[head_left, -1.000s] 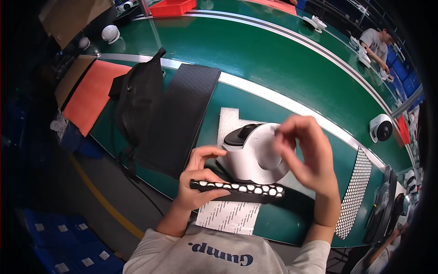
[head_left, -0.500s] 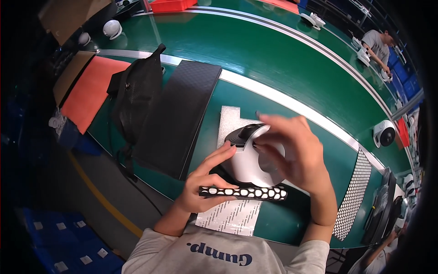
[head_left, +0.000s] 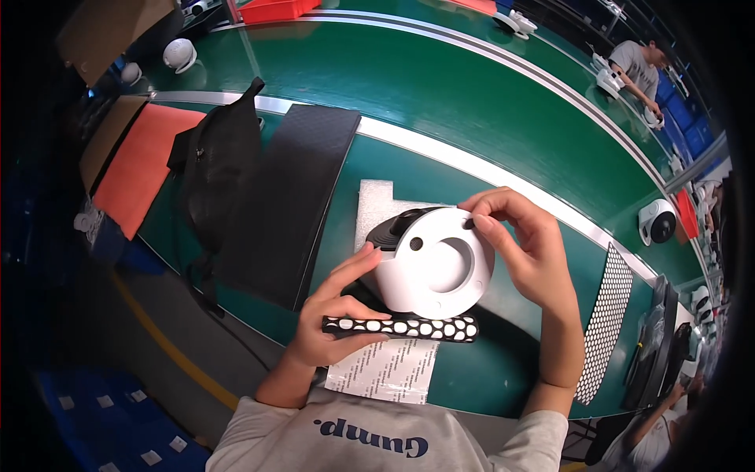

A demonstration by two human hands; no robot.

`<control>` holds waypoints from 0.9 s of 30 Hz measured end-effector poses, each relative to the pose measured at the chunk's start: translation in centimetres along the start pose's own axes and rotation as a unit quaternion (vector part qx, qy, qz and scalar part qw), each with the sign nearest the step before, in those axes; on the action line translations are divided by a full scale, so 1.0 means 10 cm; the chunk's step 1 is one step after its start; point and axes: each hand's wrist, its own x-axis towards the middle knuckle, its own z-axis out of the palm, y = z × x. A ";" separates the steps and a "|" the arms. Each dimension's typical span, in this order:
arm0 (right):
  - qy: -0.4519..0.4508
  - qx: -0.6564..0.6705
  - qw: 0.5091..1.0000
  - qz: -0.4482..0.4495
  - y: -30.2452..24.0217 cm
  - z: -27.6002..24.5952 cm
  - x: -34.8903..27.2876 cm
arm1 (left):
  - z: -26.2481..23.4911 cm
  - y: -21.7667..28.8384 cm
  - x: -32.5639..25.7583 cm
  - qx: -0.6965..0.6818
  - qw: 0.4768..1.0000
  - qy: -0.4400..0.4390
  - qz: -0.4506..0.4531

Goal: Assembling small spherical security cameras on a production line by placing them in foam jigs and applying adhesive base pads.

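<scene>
A white rounded device with a flat ring-shaped base facing up lies on the green bench, its black ridged part at the left. One black round pad sits on the ring's left side. At the ring's upper right, my right hand has thumb and index finger closed at a small black pad touching the ring. My left hand grips a black strip with white dots between thumb and fingers, while its index fingertip rests against the device's left side.
Left of the device lie a black folded mat, a black bag and an orange sheet. White foam is behind the device; a printed white sheet lies in front. A dotted sheet and another white device are at right.
My right hand has drawn back to the right and lowered its fingertips onto the ring's edge. The ring's face has turned into plain sight. My left hand keeps its grip on the dotted strip.
</scene>
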 end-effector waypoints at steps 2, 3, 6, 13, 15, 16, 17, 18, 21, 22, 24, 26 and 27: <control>0.010 -0.006 1.000 0.003 -0.01 0.02 0.00 | -0.01 -0.02 -0.01 0.002 1.000 0.006 -0.007; 0.012 -0.006 1.000 0.005 0.00 0.02 0.00 | 0.00 -0.02 -0.01 0.001 1.000 0.004 -0.008; 0.013 -0.020 1.000 -0.001 0.00 0.02 0.01 | 0.01 0.00 0.00 0.002 1.000 0.011 -0.007; 0.001 -0.289 0.940 -0.182 -0.09 0.00 -0.04 | 0.02 0.01 0.03 0.017 1.000 0.018 -0.016; -0.003 -0.375 0.901 -0.216 -0.18 0.04 -0.07 | 0.02 0.01 0.03 0.018 0.999 0.020 -0.020; -0.026 -0.379 0.905 -0.194 -0.24 0.01 -0.06 | 0.02 0.01 0.03 0.018 0.999 0.023 -0.022; -0.049 -0.382 0.907 -0.171 -0.30 -0.05 -0.05 | 0.01 0.02 0.03 0.022 0.999 0.022 -0.019; -0.073 -0.383 0.909 -0.148 -0.34 -0.13 -0.05 | 0.01 0.03 0.04 0.024 0.999 0.019 -0.016; -0.096 -0.292 0.948 -0.080 -0.38 -0.22 0.00 | 0.01 0.02 0.04 0.017 1.000 0.018 -0.018; -0.080 -0.259 0.957 -0.107 -0.38 -0.19 0.05 | 0.00 0.02 0.05 0.021 0.999 0.022 -0.018; -0.065 -0.194 0.966 -0.161 -0.39 -0.09 0.17 | 0.01 0.01 0.06 0.020 1.000 0.009 -0.018; -0.110 -0.167 0.958 -0.206 -0.33 0.02 0.22 | 0.01 0.01 0.05 0.019 1.000 0.006 -0.018; -0.102 -0.197 0.946 -0.236 -0.23 0.09 0.24 | 0.01 0.01 0.04 0.016 1.000 0.008 -0.020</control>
